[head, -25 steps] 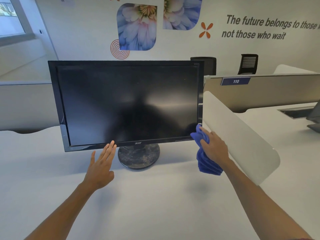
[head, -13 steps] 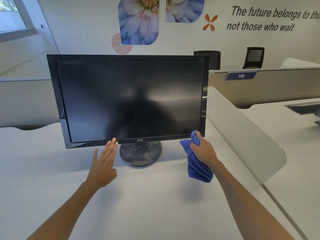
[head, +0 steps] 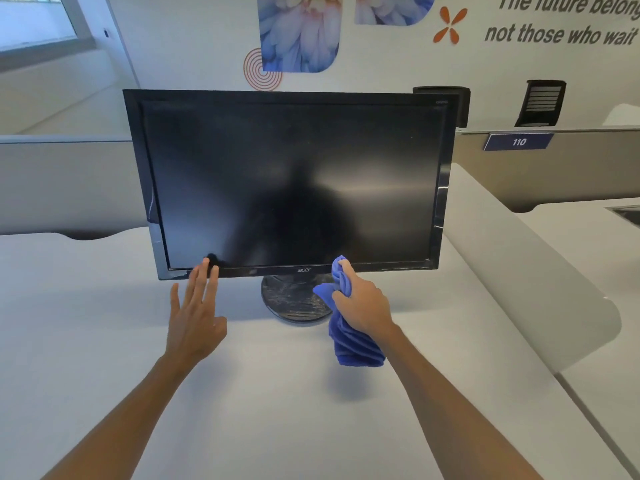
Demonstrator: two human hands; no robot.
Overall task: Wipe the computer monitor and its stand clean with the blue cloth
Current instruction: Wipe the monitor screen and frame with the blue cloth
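Monitor (head: 294, 185) fills the middle of the frame in the head view, its dark screen facing the camera and its long axis running left to right. It stands upright on a round stand (head: 291, 299) just below its lower edge; the stand's disc shows pale smears and streaks. An "acer" mark sits at the centre of the lower bezel.

At lower centre-right, the right hand (head: 363, 303) has its fingers curled tight around the bunched blue cloth (head: 349, 341). The top of the cloth touches the lower bezel just right of the mark, and the rest hangs down below the hand, overlapping the stand's right edge. At lower centre-left, the left hand (head: 197, 317) is spread flat with nothing in it, its longest fingertips (head: 206, 263) meeting the lower bezel near the screen's left corner.

White surface (head: 86, 323) stretches wide and bare to the left of the stand and in front of it towards the bottom of the frame. At right, a curved white divider (head: 519, 265) runs close past the monitor's right edge. Behind it stands a grey partition (head: 571, 168) carrying a blue tag (head: 518, 142) marked "110". Across the top of the frame, the wall (head: 194, 36) carries flower pictures and lettering; two dark chair backs show at upper right.
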